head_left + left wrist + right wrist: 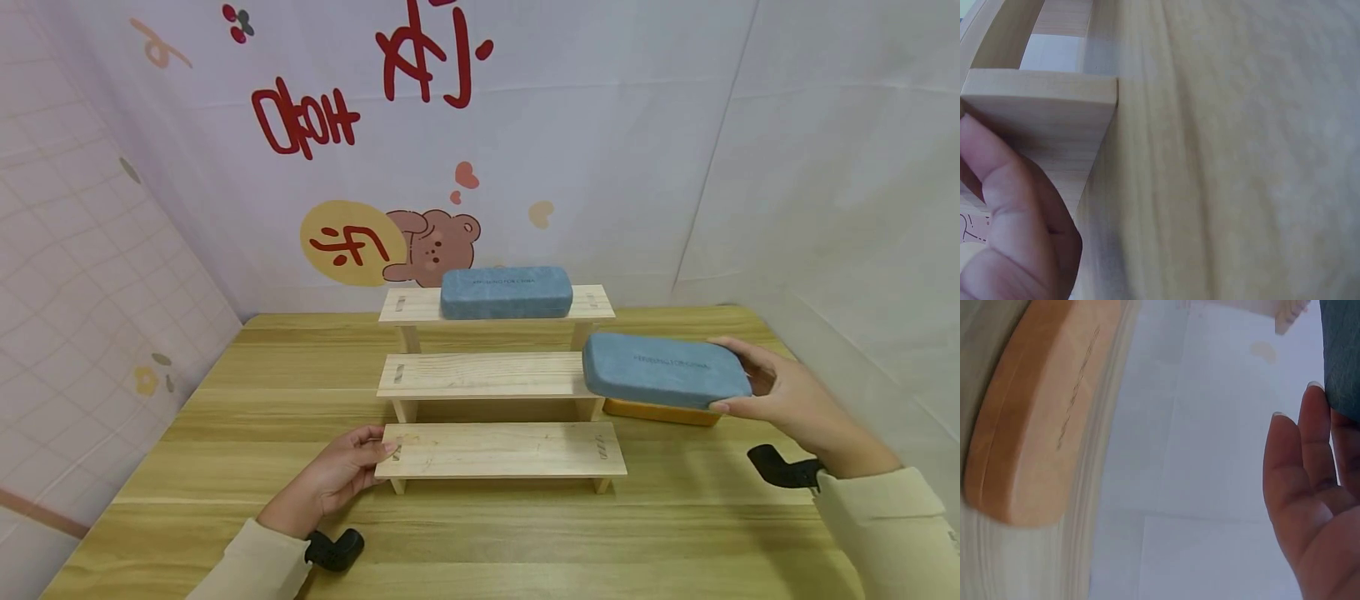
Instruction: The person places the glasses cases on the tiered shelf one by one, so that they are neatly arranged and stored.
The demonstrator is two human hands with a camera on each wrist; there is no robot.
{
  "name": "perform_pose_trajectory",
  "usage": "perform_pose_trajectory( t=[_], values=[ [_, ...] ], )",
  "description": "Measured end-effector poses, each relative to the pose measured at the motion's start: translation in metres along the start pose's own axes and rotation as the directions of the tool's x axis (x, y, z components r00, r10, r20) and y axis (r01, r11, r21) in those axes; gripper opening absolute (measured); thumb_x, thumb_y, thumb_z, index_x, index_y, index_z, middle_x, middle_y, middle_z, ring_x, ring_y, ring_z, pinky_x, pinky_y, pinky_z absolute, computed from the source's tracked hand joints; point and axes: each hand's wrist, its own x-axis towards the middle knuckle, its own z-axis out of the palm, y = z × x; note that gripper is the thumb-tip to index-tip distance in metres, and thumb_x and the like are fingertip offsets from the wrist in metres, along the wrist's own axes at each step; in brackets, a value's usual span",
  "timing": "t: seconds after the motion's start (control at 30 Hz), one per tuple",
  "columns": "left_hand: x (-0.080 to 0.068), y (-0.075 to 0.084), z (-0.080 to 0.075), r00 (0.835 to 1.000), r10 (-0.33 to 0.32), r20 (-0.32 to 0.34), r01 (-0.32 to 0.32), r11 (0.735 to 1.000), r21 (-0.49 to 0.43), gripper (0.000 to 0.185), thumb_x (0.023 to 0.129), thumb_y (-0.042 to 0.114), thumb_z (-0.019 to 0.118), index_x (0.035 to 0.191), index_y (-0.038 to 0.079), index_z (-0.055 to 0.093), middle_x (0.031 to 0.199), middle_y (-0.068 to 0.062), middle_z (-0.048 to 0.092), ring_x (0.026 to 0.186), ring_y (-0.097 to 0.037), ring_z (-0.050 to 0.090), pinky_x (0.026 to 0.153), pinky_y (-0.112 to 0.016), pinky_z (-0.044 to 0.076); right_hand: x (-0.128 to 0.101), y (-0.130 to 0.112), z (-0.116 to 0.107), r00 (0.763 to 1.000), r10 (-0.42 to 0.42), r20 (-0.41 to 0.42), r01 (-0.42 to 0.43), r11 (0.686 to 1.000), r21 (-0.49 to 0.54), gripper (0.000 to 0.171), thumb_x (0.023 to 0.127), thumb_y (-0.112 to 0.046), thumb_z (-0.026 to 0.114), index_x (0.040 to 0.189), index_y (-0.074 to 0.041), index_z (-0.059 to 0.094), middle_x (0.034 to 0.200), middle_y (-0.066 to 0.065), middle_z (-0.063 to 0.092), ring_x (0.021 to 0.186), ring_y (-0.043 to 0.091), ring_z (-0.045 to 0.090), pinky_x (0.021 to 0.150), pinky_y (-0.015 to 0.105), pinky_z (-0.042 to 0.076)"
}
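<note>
my right hand [780, 392] held a blue case [663, 370], felt-like with rounded corners and faint lettering on its lid, grip pinching its right end above an orange case [660, 412] on the worktop [225, 417]. my left hand [337, 471], fingers loose, touched the stepped wooden shelf [501, 450].

Backdrop [525, 125]: red script (unreadable)

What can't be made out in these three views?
- Orange case, head view: mostly hidden under the blue case that the right hand holds.
- Print on both blue cases, head view: too small to read.
- Blue case, right wrist view: cut off by the right edge.
- Left hand, left wrist view: cut off by the left and bottom edges; wooden rack only partly in frame.
</note>
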Motion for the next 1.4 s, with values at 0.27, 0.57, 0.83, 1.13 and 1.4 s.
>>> perform_pose_trajectory(
  t=[0.27, 0.57, 0.83, 1.13, 1.4],
  values=[
    [0.0, 0.0, 0.0, 1.0, -0.007, -0.007, 0.007, 1.0, 0.01, 0.054, 0.097, 0.007, 0.057, 0.136, -0.013, 0.026, 0.108, -0.006, 0.058, 0.092, -0.012, 0.063, 0.08, -0.027, 0.054, 0.026, -0.014, 0.023, 1.0, -0.01, 0.005, 0.009, 1.0, 0.012, 0.069, 0.082, 0.005, 0.071, 0.142, -0.002, 0.038, 0.121, -0.005, 0.054, 0.099, 0.006, 0.059, 0.076, 0.019, 0.05],
    [0.0, 0.002, 0.001, 1.0, -0.01, -0.004, 0.01, 1.0, 0.018, 0.053, 0.097, 0.008, 0.056, 0.136, -0.013, 0.027, 0.108, -0.006, 0.057, 0.091, -0.012, 0.063, 0.08, -0.027, 0.054, 0.049, -0.032, 0.046, 1.0, -0.004, 0.002, 0.004, 1.0, -0.027, 0.07, 0.08, -0.005, 0.078, 0.14, 0.0, 0.043, 0.125, 0.007, 0.053, 0.099, 0.011, 0.06, 0.081, 0.018, 0.05],
    [0.001, 0.002, 0.001, 1.0, -0.013, -0.011, 0.013, 1.0, 0.022, 0.052, 0.097, 0.007, 0.056, 0.136, -0.013, 0.028, 0.106, -0.006, 0.058, 0.09, -0.011, 0.064, 0.079, -0.027, 0.054, 0.066, -0.047, 0.066, 0.999, 0.024, 0.047, -0.022, 0.999, -0.045, 0.071, 0.08, -0.015, 0.08, 0.141, -0.008, 0.044, 0.126, 0.011, 0.053, 0.105, 0.021, 0.057, 0.086, 0.024, 0.048],
    [0.001, 0.002, 0.001, 1.0, -0.012, -0.014, 0.012, 0.999, 0.033, 0.052, 0.097, 0.007, 0.055, 0.136, -0.013, 0.028, 0.106, -0.006, 0.057, 0.089, -0.011, 0.063, 0.078, -0.026, 0.054, 0.081, -0.055, 0.088, 0.993, 0.08, 0.083, -0.077, 0.997, -0.031, 0.077, 0.079, -0.025, 0.081, 0.144, -0.012, 0.042, 0.131, 0.012, 0.05, 0.114, 0.03, 0.054, 0.096, 0.047, 0.045],
    [0.001, 0.002, 0.0, 1.0, -0.013, -0.014, 0.013, 0.999, 0.035, 0.052, 0.097, 0.007, 0.055, 0.136, -0.013, 0.029, 0.104, -0.004, 0.058, 0.089, -0.01, 0.063, 0.077, -0.025, 0.053, 0.093, -0.056, 0.105, 0.987, 0.118, 0.108, -0.117, 0.993, -0.013, 0.084, 0.076, -0.029, 0.083, 0.146, -0.013, 0.039, 0.128, 0.013, 0.051, 0.111, 0.031, 0.058, 0.087, 0.041, 0.052]
  ],
)
